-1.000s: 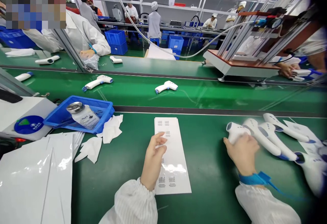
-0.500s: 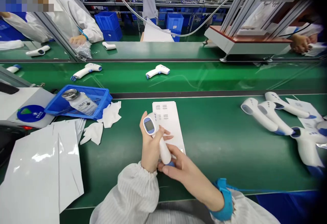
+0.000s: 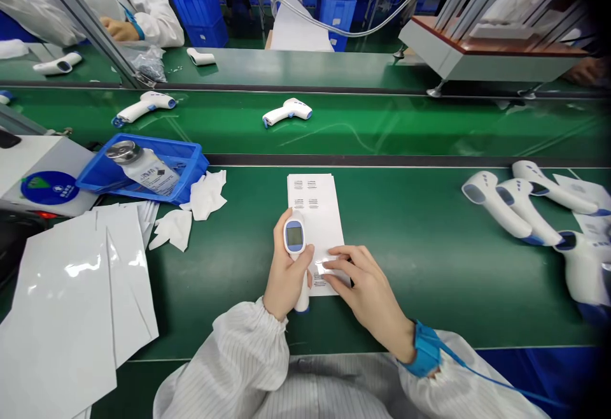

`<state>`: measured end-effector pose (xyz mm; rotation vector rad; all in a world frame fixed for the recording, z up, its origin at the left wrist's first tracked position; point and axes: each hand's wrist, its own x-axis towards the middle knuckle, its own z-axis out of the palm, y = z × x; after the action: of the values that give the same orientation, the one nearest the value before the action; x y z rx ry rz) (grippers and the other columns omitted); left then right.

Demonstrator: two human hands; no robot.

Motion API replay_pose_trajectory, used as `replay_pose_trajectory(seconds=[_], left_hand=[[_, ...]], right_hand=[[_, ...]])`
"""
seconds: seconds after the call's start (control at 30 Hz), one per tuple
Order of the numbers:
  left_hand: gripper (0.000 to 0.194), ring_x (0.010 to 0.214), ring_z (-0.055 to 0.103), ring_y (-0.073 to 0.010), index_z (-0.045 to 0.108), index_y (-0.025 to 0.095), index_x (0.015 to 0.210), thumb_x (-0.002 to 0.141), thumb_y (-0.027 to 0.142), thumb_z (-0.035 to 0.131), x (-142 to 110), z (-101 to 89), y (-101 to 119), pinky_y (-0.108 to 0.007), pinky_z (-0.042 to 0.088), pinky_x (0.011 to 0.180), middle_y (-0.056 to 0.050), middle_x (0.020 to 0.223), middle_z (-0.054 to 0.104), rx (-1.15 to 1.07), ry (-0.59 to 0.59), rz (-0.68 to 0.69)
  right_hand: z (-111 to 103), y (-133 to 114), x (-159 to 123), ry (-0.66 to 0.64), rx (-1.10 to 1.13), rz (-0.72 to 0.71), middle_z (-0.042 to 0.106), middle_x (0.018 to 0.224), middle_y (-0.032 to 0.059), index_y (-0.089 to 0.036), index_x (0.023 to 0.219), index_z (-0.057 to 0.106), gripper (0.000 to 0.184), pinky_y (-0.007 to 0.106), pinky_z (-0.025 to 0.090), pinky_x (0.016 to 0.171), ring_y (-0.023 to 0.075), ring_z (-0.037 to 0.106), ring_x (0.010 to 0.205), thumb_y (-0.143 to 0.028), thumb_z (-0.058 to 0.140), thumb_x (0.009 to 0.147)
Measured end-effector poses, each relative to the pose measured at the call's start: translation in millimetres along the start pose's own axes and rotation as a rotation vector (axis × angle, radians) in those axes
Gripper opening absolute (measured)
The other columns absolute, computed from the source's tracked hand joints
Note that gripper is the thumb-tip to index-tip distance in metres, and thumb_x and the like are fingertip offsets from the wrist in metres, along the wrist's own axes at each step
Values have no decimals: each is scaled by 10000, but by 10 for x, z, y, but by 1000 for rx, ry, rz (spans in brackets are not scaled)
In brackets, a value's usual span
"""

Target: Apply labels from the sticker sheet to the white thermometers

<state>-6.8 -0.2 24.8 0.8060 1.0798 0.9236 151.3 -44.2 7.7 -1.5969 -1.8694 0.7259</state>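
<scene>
A white infrared thermometer (image 3: pixel 294 238) with a blue-rimmed screen stands upright in my left hand (image 3: pixel 285 272), its screen towards me. My left fingers wrap round its handle, above the left edge of a white label sheet (image 3: pixel 315 228) printed with small blocks of text. Over the lower right of that sheet is my right hand (image 3: pixel 370 291), fingers apart and holding nothing visible. Its fingertips are at the lower text block; whether they touch the paper I cannot tell. A blue wrist strap (image 3: pixel 426 349) with a cord circles my right wrist.
Several more thermometers (image 3: pixel 496 205) lie at the right. On the left are a blue tray (image 3: pixel 191 151) holding a metal-capped bottle (image 3: pixel 147 170), crumpled tissues (image 3: pixel 206 195) and glossy white sheets (image 3: pixel 67 304). Beyond runs a green conveyor (image 3: pixel 372 123) carrying thermometers; a co-worker's sleeve (image 3: pixel 157 18) shows behind.
My right hand brought a thermometer from the right-hand group to my left hand, which closed on it. The right hand then let go and moved onto the label sheet. The view tilted down.
</scene>
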Motion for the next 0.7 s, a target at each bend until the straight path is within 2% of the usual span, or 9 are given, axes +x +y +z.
replay_pose_trajectory(seconds=[0.1,0.33,0.4,0.47,0.53,0.6,0.7], left_hand=[[692,441,456,-46,228,415,1435,879,311,628,8,-5,-22,-228,450,413,-20,1083,582,-2,-8,10],[665,432,454,-35,230,402,1443,899,312,603,20,10,-71,-226,455,397,-37,1165,576,38,-12,30],[652,489,507,-60,243,391,1440,900,306,598,30,17,-73,-223,454,404,-50,1210,566,57,-7,46],[635,657,615,-120,266,375,1433,896,292,596,40,20,-80,-232,495,474,-68,1293,531,80,10,79],[621,934,654,-201,286,350,1426,893,270,594,48,17,-94,-274,557,641,-76,1368,491,95,26,122],[609,1160,583,-252,305,326,1421,890,254,594,52,13,-109,-337,554,839,-73,1410,471,106,30,159],[587,1266,512,-256,329,316,1413,894,244,594,54,9,-131,-385,483,1004,-54,1439,460,117,26,208]], right_hand=[[73,63,19,2,23,-42,681,1087,68,-257,918,710,130,456,532,805,268,591,976,-204,591,910],[118,71,83,-21,84,13,698,1004,47,-242,846,703,143,433,506,798,250,596,948,-151,606,900],[103,59,128,-43,81,23,694,977,45,-233,806,685,130,433,498,804,247,596,936,-145,627,882],[60,26,151,-78,57,-5,685,943,42,-221,767,656,135,435,484,808,245,594,925,-112,647,846],[-26,-32,143,-159,62,-86,675,908,32,-211,740,624,170,423,475,807,239,597,915,-52,645,795],[-152,-110,122,-318,184,-140,666,872,15,-206,735,601,199,371,491,772,203,615,859,-10,623,756],[-340,-238,151,-539,478,-65,653,828,-8,-207,735,588,172,267,511,655,136,623,725,-45,633,770]])
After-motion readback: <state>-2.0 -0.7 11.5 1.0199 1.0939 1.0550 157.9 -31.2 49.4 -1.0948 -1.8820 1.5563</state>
